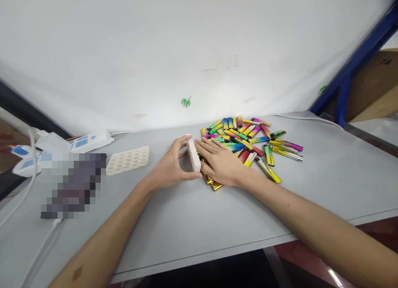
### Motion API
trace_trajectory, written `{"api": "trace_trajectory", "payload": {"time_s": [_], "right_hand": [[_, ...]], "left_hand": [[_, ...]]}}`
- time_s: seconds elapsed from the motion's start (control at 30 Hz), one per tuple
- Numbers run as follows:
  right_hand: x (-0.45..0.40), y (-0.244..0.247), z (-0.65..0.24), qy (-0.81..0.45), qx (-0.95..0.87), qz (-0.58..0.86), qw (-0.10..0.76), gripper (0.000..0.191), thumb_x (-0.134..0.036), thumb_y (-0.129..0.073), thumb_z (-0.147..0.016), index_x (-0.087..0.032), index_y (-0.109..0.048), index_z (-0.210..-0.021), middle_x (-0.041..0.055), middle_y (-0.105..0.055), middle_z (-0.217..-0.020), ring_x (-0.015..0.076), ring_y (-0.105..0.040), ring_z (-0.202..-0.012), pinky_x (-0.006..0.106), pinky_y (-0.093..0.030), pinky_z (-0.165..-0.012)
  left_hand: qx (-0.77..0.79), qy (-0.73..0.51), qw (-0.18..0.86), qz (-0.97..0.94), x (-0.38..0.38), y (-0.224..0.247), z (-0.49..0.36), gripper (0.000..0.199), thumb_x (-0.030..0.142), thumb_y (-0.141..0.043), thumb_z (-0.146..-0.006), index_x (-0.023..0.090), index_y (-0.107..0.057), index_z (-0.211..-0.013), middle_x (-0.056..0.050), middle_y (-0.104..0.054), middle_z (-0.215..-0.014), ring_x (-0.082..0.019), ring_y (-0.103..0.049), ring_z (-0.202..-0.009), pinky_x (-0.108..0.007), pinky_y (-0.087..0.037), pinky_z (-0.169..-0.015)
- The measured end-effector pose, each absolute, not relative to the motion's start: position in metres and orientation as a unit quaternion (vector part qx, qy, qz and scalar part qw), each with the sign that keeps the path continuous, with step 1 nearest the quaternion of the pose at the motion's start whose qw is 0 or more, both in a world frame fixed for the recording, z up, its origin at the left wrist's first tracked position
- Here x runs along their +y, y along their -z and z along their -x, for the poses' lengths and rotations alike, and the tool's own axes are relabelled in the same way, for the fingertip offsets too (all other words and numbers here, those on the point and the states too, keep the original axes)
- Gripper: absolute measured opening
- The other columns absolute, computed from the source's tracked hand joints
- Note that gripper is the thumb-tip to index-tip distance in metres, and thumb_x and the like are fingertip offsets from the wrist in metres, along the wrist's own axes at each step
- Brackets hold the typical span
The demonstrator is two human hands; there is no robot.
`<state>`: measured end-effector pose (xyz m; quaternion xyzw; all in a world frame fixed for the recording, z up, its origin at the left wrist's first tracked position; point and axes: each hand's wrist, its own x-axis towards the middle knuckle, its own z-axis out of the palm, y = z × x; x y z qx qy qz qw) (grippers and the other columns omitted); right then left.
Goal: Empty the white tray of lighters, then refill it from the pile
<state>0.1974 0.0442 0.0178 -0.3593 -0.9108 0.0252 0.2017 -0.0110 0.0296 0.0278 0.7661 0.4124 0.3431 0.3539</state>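
My left hand [171, 163] grips a white tray with holes [193, 154] by its ends, thumb at the near end and fingers at the far end. The tray is tilted up on its long edge. Right beside it, my right hand [222, 161] lies palm down with fingers spread over the left part of a pile of shiny multicoloured lighters [245, 143]. Whatever is under that palm is hidden. A second white tray with holes [128, 160] lies flat on the grey table [174, 234], left of my left hand.
A blurred dark object [76, 184] with a white cable lies at the left, near a white power strip [91, 141]. The white wall [139, 64] rises behind the table. At the right are a blue frame [343, 97] and a cardboard box [373, 89].
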Motion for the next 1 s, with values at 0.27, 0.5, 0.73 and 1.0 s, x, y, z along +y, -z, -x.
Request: {"api": "trace_trajectory", "payload": {"time_s": [0.27,0.5,0.73,1.0], "right_hand": [[0.045,-0.017,-0.201,-0.017,-0.902,0.382,0.199,0.053,-0.033,-0.04,-0.101,-0.012,-0.047,-0.15,0.0101,-0.05,-0.153,0.0295,-0.039,-0.146,0.048,-0.028,-0.123],[0.047,-0.012,-0.203,-0.003,-0.903,0.378,0.204,0.051,-0.036,-0.036,-0.103,-0.016,-0.051,-0.147,0.0076,-0.052,-0.152,0.0294,-0.038,-0.146,0.05,-0.03,-0.121],[0.046,-0.015,-0.202,0.004,-0.902,0.379,0.208,0.045,-0.036,-0.04,-0.102,-0.018,-0.061,-0.137,0.0073,-0.064,-0.139,0.0277,-0.052,-0.135,0.048,-0.037,-0.115],[0.046,-0.017,-0.202,0.004,-0.901,0.381,0.208,0.043,-0.036,-0.041,-0.102,-0.017,-0.065,-0.131,0.0093,-0.067,-0.133,0.0271,-0.054,-0.131,0.047,-0.039,-0.113]], "left_hand": [[0.459,-0.318,0.33,-0.761,0.029,-0.03,0.015,0.103,0.04,-0.088,-0.066,0.028,-0.028,-0.148,-0.015,-0.03,-0.159,-0.034,-0.037,-0.146,-0.053,-0.042,-0.117],[0.47,-0.283,0.343,-0.762,0.026,-0.039,0.028,0.108,0.043,-0.088,-0.065,0.034,-0.023,-0.151,-0.016,-0.033,-0.157,-0.038,-0.045,-0.141,-0.057,-0.049,-0.11],[0.473,-0.249,0.378,-0.756,0.025,-0.047,0.041,0.108,0.041,-0.087,-0.067,0.037,-0.021,-0.152,-0.015,-0.033,-0.16,-0.039,-0.049,-0.138,-0.054,-0.058,-0.099],[0.48,-0.236,0.379,-0.755,0.024,-0.047,0.041,0.108,0.039,-0.085,-0.069,0.036,-0.018,-0.154,-0.017,-0.03,-0.161,-0.038,-0.049,-0.138,-0.052,-0.059,-0.097]]}}
